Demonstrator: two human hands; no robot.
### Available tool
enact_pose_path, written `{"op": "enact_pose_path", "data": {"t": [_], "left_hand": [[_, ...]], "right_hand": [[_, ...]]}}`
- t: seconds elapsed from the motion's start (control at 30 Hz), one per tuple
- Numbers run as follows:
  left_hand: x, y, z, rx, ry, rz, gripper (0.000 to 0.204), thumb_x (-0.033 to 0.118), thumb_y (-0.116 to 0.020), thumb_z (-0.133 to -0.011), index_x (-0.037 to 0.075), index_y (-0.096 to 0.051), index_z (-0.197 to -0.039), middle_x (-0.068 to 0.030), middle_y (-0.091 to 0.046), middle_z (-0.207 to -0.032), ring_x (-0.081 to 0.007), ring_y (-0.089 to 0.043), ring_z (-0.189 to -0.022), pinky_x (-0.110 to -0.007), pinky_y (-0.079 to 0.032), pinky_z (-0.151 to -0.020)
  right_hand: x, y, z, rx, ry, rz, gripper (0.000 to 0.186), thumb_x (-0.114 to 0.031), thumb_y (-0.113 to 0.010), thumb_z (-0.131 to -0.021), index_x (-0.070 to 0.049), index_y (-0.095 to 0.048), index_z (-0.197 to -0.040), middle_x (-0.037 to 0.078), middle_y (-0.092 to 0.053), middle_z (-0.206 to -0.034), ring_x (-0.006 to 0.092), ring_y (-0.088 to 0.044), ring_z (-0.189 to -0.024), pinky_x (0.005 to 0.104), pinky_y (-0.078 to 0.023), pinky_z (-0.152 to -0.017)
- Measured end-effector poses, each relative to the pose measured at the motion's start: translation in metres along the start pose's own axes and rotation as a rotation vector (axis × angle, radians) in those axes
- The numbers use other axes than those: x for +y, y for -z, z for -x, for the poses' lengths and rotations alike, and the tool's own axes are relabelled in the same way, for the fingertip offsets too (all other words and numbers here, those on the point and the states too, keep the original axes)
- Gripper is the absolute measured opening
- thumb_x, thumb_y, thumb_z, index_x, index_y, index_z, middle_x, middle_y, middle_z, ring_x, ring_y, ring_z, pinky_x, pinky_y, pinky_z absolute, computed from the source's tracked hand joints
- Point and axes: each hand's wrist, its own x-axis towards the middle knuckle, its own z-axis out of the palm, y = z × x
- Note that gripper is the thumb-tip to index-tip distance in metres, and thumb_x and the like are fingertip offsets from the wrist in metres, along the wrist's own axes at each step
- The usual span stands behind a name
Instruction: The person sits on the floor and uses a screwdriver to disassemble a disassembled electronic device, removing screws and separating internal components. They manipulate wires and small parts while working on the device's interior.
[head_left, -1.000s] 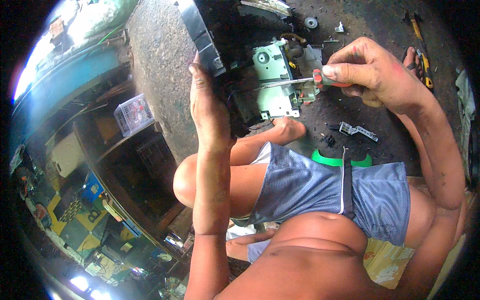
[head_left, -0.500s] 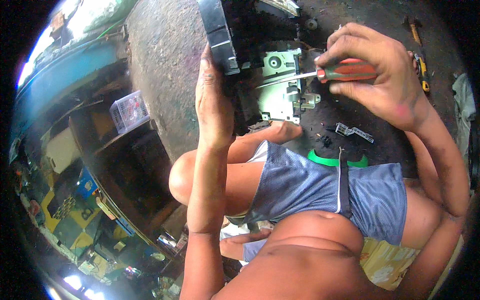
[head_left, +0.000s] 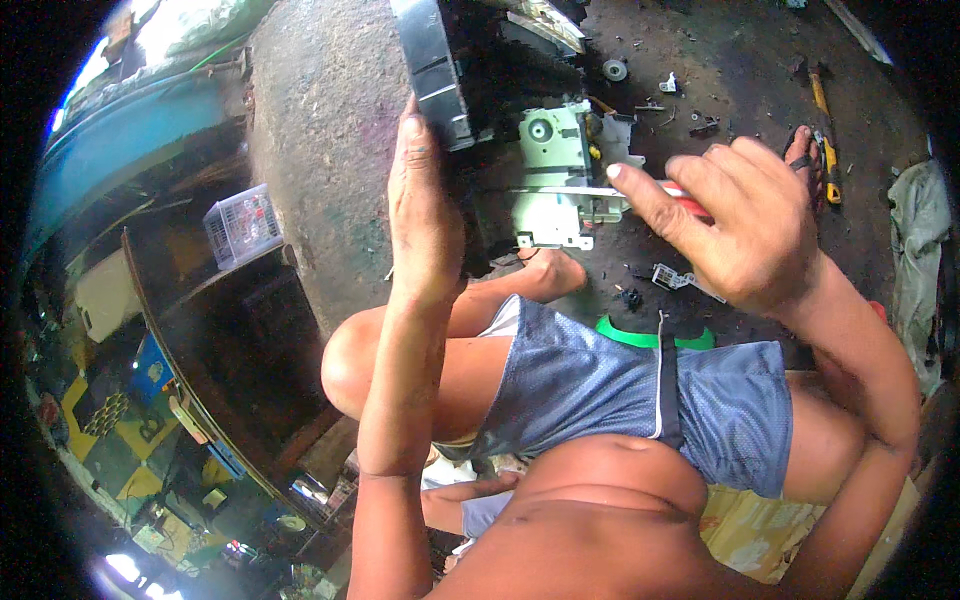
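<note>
While the left hand (head_left: 425, 215) braces upright along the near edge of a bulky black plastic machine housing (head_left: 515, 65), the right hand (head_left: 740, 225) grips a screwdriver with a red handle and a straight silvery metal shaft (head_left: 575, 190). Seen from the head, the housing stands at the upper middle, in front of the person, with a long dark-grey ribbed panel (head_left: 435, 75) along its left side. One digit of the left hand lies extended along the edge below that panel; its other fingers are hidden, so how far they close cannot be told. The right hand's fingers are curled closed about the screwdriver's handle, one digit stretched out toward the shaft, which points left across a pale green metal plate with a round boss (head_left: 545, 150). The shaft's far end runs into the shadow of the housing, and whether it touches anything there cannot be told. On the dark floor to the right of the plate lie a small round grey disc (head_left: 615, 70) and a small white plastic piece (head_left: 668, 84). Just left of the right hand, lower down, lies a white slotted plastic bracket (head_left: 672, 278), partly covered by that hand; a curved bright green strip (head_left: 625, 333) shows beyond the person's blue mesh shorts (head_left: 590, 375). Farther right is a hammer with a yellow handle (head_left: 820, 95).
</note>
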Motion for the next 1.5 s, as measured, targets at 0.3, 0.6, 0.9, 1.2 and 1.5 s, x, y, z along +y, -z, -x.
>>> {"op": "enact_pose_path", "data": {"t": [0.3,0.6,0.9,1.2,1.5], "left_hand": [[0.01,-0.003,-0.003,-0.021,-0.01,0.01,0.054,0.048,-0.043,-0.104,0.004,-0.056,-0.131,-0.0141,-0.068,-0.114,-0.0234,-0.07,-0.093,-0.036,-0.058,-0.083],[0.008,-0.003,-0.004,-0.045,-0.047,0.006,0.053,0.048,-0.043,-0.104,0.004,-0.058,-0.128,-0.0133,-0.069,-0.108,-0.0227,-0.07,-0.091,-0.037,-0.057,-0.084],[0.004,0.003,-0.007,-0.056,0.0,0.037,0.054,0.049,-0.045,-0.103,0.003,-0.058,-0.127,-0.0138,-0.069,-0.109,-0.023,-0.069,-0.09,-0.036,-0.057,-0.083],[0.015,-0.025,0.005,-0.125,-0.072,0.051,0.05,0.044,-0.045,-0.104,0.003,-0.055,-0.132,-0.0117,-0.066,-0.113,-0.0208,-0.068,-0.095,-0.035,-0.056,-0.084],[0.027,-0.037,0.016,-0.206,-0.07,0.103,0.046,0.029,-0.043,-0.108,0.008,-0.041,-0.149,-0.0031,-0.063,-0.11,-0.008,-0.06,-0.089,-0.024,-0.052,-0.078]], "right_hand": [[0.004,-0.003,0.003,-0.012,-0.786,-1.379,0.041,-0.032,-0.068,-0.089,0.001,-0.07,-0.113,0.01,-0.069,-0.093,0.0157,-0.065,-0.076,0.0303,-0.054,-0.062],[0.002,0.007,0.0,-0.123,-0.444,-0.626,0.02,-0.014,-0.072,-0.084,-0.001,-0.068,-0.1,0.01,-0.068,-0.098,0.0225,-0.067,-0.091,0.0356,-0.048,-0.086],[-0.015,0.015,-0.015,-0.398,-0.636,-0.415,0.028,-0.023,-0.069,-0.09,-0.003,-0.066,-0.11,0.016,-0.072,-0.086,0.0316,-0.069,-0.087,0.0345,-0.049,-0.08],[-0.016,-0.005,0.002,-0.078,-0.174,0.09,0.038,-0.009,-0.074,-0.079,-0.007,-0.062,-0.116,0.011,-0.062,-0.101,0.0279,-0.064,-0.088,0.0388,-0.052,-0.074],[-0.023,-0.001,-0.012,-0.14,-0.127,0.128,0.026,-0.012,-0.069,-0.073,-0.006,-0.065,-0.097,0.008,-0.061,-0.086,0.0254,-0.061,-0.087,0.0405,-0.046,-0.085]]}}
